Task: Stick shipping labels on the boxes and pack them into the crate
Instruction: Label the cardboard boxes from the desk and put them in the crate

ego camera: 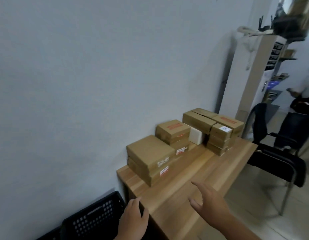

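Several brown cardboard boxes stand in stacks along the wall side of a wooden table [198, 181]. The nearest stack [150, 158] is two flat boxes with small labels on their fronts. Behind it are a smaller stack [172, 132], a white box [196, 135] and a far group [217, 130], one box of which bears a white label. A black perforated crate [91, 217] sits on the floor left of the table. My left hand [134, 220] hangs over the table's left edge, fingers loosely curled, empty. My right hand [208, 203] hovers over the tabletop with spread fingers, empty.
A plain wall runs along the left. A black chair [278, 156] stands right of the table. A tall white unit [252, 80] with clutter on top stands behind the boxes. Another person [300, 108] stands at the far right.
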`<state>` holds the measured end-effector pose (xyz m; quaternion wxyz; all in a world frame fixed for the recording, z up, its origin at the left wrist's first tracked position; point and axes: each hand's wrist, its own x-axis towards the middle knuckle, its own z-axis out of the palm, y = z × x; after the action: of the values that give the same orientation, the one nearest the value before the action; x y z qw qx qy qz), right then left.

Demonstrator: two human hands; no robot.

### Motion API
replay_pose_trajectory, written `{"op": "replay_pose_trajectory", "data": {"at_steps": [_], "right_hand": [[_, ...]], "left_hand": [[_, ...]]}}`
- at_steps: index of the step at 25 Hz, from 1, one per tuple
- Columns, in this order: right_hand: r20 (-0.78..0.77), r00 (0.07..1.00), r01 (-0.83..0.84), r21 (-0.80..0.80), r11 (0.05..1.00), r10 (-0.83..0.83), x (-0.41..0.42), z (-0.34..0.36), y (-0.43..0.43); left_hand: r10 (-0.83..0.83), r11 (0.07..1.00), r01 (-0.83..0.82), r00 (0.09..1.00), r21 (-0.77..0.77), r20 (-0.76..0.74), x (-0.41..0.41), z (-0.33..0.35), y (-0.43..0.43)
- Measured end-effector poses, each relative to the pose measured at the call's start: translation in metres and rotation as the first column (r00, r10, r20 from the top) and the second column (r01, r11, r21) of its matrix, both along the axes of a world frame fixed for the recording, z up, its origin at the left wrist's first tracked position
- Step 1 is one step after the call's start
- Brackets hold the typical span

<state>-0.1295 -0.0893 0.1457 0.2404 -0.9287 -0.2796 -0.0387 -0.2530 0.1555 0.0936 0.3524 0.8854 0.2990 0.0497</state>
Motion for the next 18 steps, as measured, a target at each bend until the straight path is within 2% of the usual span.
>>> {"op": "replay_pose_trajectory", "data": {"at_steps": [3, 5, 11, 16, 18], "right_hand": [[-0.088, 0.996, 0.032, 0.017, 0.999, -0.031, 0.058, -0.008, -0.029], [-0.139, 0.989, 0.061, 0.038, 0.997, -0.055, 0.1, -0.014, -0.025], [-0.233, 0.972, 0.043, 0.062, 0.997, -0.028, 0.215, -0.036, 0.031], [-0.329, 0.944, -0.028, 0.045, 0.999, 0.041, 0.285, -0.053, 0.095], [-0.39, 0.918, -0.036, 0.086, 0.996, 0.067, 0.312, -0.06, 0.123]], "left_hand": [[0.004, 1.0, -0.004, 0.999, -0.005, 0.032, 0.05, 0.004, -0.033], [0.063, 0.998, -0.063, 0.997, 0.005, 0.046, 0.086, 0.006, -0.028], [0.263, 0.965, -0.26, 0.962, -0.043, 0.073, 0.188, -0.011, 0.029], [0.424, 0.904, -0.419, 0.904, -0.088, 0.048, 0.223, -0.024, 0.06], [0.46, 0.884, -0.456, 0.888, -0.107, 0.02, 0.235, -0.028, 0.069]]}}
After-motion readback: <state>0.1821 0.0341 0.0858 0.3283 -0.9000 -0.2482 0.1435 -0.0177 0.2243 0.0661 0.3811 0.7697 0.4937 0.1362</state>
